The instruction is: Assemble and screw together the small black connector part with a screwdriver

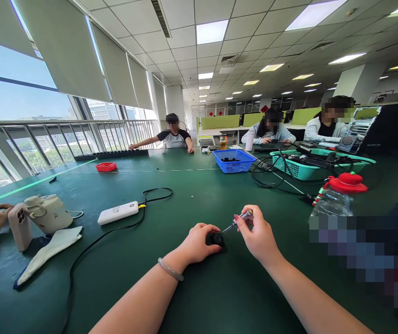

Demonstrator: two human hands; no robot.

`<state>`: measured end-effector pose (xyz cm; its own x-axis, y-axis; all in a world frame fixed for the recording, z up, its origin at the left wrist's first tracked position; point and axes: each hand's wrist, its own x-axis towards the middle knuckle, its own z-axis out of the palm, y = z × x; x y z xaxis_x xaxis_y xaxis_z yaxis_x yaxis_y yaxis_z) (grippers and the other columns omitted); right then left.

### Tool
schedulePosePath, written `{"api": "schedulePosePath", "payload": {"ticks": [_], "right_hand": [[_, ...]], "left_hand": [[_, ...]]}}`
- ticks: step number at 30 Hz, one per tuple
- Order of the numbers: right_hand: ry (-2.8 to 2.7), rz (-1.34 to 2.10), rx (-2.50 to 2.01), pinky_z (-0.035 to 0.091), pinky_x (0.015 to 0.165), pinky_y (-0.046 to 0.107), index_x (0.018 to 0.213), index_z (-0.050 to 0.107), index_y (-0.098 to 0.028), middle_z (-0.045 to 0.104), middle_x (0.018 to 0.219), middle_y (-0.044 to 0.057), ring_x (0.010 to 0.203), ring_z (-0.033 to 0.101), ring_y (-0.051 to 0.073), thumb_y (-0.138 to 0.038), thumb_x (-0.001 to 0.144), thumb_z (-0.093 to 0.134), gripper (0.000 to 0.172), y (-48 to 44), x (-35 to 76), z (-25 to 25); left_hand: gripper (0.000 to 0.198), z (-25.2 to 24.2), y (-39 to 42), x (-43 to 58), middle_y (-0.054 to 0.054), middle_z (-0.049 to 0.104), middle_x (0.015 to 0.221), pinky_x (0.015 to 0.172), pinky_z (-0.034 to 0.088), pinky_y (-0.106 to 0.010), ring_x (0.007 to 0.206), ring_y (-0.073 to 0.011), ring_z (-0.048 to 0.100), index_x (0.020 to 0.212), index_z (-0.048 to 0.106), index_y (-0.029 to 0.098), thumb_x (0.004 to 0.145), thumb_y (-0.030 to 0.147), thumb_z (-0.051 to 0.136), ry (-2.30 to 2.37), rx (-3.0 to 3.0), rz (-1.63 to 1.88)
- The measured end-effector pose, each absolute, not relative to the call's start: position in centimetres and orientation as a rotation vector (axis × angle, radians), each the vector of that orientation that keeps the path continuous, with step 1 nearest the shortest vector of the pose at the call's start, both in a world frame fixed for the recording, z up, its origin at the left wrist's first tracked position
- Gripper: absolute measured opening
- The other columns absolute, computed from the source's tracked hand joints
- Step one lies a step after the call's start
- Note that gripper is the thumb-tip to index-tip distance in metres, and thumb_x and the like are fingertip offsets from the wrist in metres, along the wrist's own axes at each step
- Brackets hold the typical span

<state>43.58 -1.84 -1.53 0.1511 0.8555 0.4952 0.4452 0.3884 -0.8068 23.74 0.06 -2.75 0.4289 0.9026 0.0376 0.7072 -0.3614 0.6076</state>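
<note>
On the green table, my left hand (199, 242) is closed round a small black part (215, 239), steadying it against the tabletop. What kind of part it is I cannot make out. A bangle circles my left wrist. My right hand (257, 234) grips a screwdriver (235, 223) by its handle. The shaft slants down to the left, and its tip is at or very near the upper right edge of the black part; whether it touches is too small to tell.
A white power bank (118, 213) with a black cable lies left, beyond it a red tray (106, 167). Farther off stand a blue basket (234, 161) and a teal basket (298, 172) with cables. A red-lidded bottle (338, 195) stands right. Several people sit around the table.
</note>
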Motion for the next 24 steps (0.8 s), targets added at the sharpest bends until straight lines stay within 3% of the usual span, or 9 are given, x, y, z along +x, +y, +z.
{"api": "schedulePosePath", "payload": {"ticks": [6, 11, 17, 24], "right_hand": [[-1.724, 0.319, -1.098, 0.049, 0.063, 0.029, 0.086, 0.048, -0.026, 0.064, 0.075, 0.001, 0.067, 0.064, 0.018, -0.036, 0.091, 0.049, 0.011, -3.2, 42.1, -0.7], [-1.596, 0.425, -1.124, 0.050, 0.064, 0.030, 0.083, 0.048, -0.025, 0.060, 0.069, 0.000, 0.061, 0.061, 0.017, -0.043, 0.091, 0.050, 0.019, -2.3, 42.7, -1.4], [-1.262, 0.668, -1.121, 0.054, 0.061, 0.034, 0.088, 0.046, -0.024, 0.066, 0.072, 0.003, 0.054, 0.063, 0.018, -0.061, 0.082, 0.057, 0.040, -0.2, 43.8, -2.9], [-1.271, 0.591, -1.158, 0.055, 0.064, 0.037, 0.117, 0.041, -0.023, 0.069, 0.075, 0.002, 0.060, 0.066, 0.021, -0.058, 0.084, 0.057, 0.051, -0.8, 43.6, -2.8]], "left_hand": [[0.043, -3.1, 0.1, 23.8, -0.006, 0.066, 0.114, 0.105, 0.044, -0.040, 0.116, -0.0265, 0.055, 0.114, 0.067, 0.025, 0.071, 0.030, 0.076, 1.326, 2.197, 0.541], [0.046, -3.1, 0.2, 23.8, -0.008, 0.062, 0.121, 0.106, 0.043, -0.041, 0.116, -0.0266, 0.055, 0.116, 0.067, 0.025, 0.071, 0.032, 0.076, 1.344, 2.169, 0.529], [0.045, -2.6, 0.2, 23.8, -0.008, 0.063, 0.120, 0.105, 0.044, -0.040, 0.117, -0.0269, 0.055, 0.114, 0.068, 0.025, 0.071, 0.032, 0.075, 1.337, 2.189, 0.506], [0.044, -2.3, -0.1, 24.0, -0.008, 0.063, 0.121, 0.107, 0.043, -0.041, 0.120, -0.0274, 0.054, 0.115, 0.067, 0.026, 0.071, 0.031, 0.074, 1.349, 2.204, 0.507]]}}
